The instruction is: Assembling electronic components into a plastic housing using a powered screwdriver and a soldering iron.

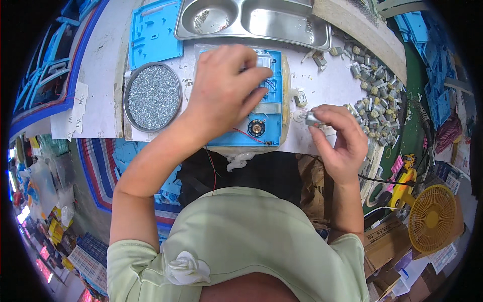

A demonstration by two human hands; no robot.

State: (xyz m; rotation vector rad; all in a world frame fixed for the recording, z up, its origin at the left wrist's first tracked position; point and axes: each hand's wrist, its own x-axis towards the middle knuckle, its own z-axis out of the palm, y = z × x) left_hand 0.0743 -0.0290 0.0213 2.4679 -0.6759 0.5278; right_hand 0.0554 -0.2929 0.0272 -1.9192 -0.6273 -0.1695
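Note:
My left hand [224,88] is over an open blue plastic housing [274,113], its fingers curled down toward the upper part. What those fingertips hold, if anything, is hidden beneath them. Inside the housing show a round black speaker [256,128], thin red and dark wires, and a whitish part near the top. To the right of the housing, my right hand [344,138] pinches a small silvery motor [312,119] between thumb and forefinger. Another small motor [300,99] lies on the white table surface between the housing and that hand.
A round tray of small screws [153,98] stands left of the housing. Behind it lies a blue plastic panel [157,32]. A steel compartment tray [254,40] sits at the back. Many loose motors [375,100] spread along the right, beside a board [365,30]. A yellow fan [431,219] stands lower right.

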